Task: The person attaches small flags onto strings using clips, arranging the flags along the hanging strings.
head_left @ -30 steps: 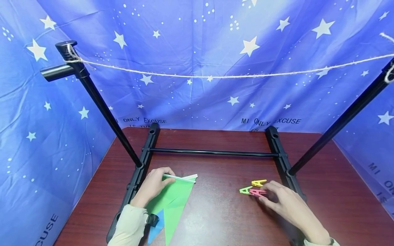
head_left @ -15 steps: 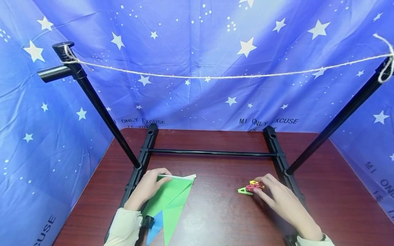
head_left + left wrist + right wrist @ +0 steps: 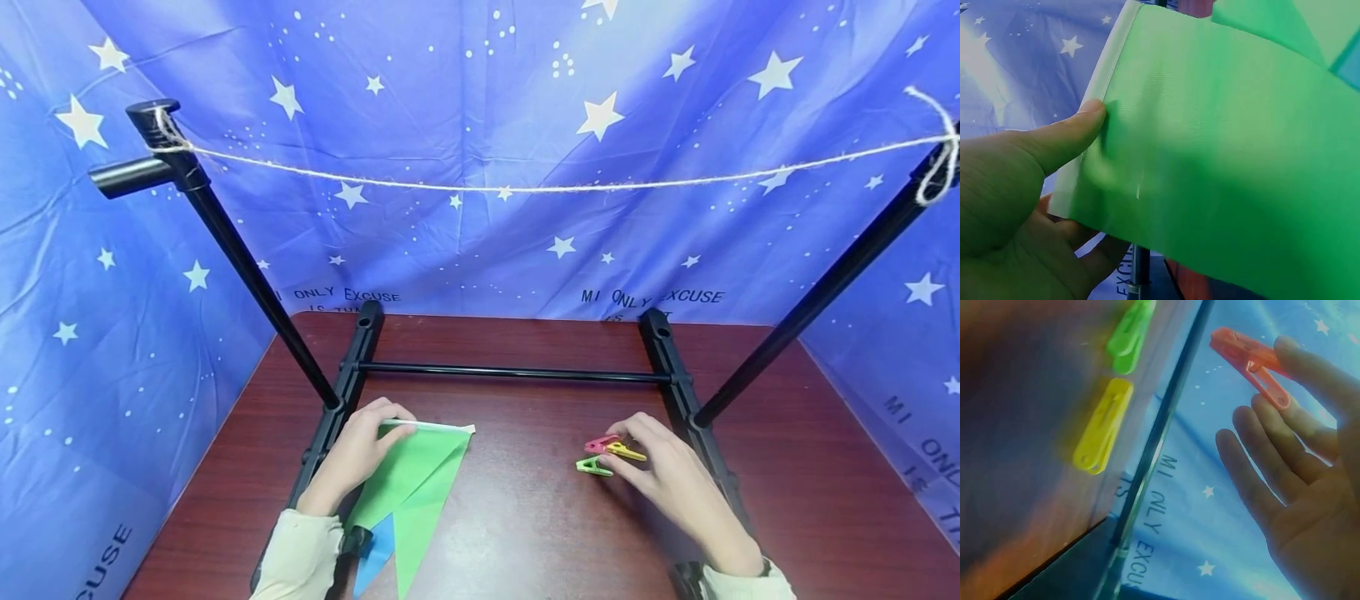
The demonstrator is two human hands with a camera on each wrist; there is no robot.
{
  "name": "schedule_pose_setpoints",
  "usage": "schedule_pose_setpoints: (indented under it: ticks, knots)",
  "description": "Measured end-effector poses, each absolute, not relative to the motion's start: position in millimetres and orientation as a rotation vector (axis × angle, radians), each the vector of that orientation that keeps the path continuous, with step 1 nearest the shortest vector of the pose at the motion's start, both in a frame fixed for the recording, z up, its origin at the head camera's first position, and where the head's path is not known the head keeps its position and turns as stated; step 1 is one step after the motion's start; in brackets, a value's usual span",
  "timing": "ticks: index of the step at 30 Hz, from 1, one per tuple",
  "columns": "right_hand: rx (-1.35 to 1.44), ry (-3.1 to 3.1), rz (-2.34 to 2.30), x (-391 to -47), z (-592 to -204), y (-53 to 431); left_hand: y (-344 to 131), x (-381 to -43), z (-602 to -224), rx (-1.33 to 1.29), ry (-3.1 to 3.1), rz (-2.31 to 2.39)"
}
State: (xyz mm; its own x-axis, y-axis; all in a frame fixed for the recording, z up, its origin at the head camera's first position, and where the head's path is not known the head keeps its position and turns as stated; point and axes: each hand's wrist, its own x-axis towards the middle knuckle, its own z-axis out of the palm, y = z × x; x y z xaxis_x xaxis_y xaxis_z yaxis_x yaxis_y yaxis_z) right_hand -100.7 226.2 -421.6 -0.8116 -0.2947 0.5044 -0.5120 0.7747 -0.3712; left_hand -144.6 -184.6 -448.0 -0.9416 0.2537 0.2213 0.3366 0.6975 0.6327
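Note:
My left hand pinches the white-edged top of a green pennant flag, thumb on the near face in the left wrist view, the cloth spreading away to the right. A blue piece shows under the green near the wrist. Between thumb and forefinger, my right hand pinches a pink clothespin; in the right wrist view this clothespin is off the table, the other fingers extended. A yellow clothespin and a green clothespin lie on the table below it.
A white string spans two black posts of a frame standing on the reddish-brown table. A thin black crossbar joins the frame's feet. Blue star-patterned cloth hangs behind and at both sides.
My right hand has taken the pink clothespin between thumb and forefinger and lifted it from beside the yellow and green ones. My left hand keeps its hold on the flag's edge.

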Motion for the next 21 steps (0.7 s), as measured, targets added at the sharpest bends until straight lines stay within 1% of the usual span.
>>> schedule_pose_setpoints:
  ticks: [21]
  knots:
    - [0.678, -2.531, 0.864, -118, -400, 185, -184, -147, -436, -0.481, -2.676, -1.25]
